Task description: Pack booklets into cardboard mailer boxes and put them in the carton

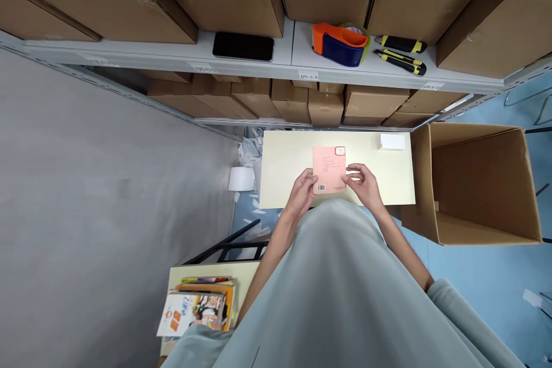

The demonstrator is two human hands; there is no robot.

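A thin pink book (329,168) is held up over the cream table, with small print, a barcode at its lower left and a red-edged label at its top right. My left hand (303,188) grips the left edge, thumb on the face and fingers behind. At the opposite edge, my right hand (363,184) pinches the book with thumb and fingertips. On the cream table (284,167) a small white box (392,142) lies to the right, near the far edge.
An open cardboard box (478,184) stands right of the table. Ahead, a grey shelf (164,53) carries cardboard boxes, a black phone (243,46), a tape dispenser (340,44) and two utility knives (401,53). Behind at left are stacked magazines (190,313); a white bin (241,179) stands left.
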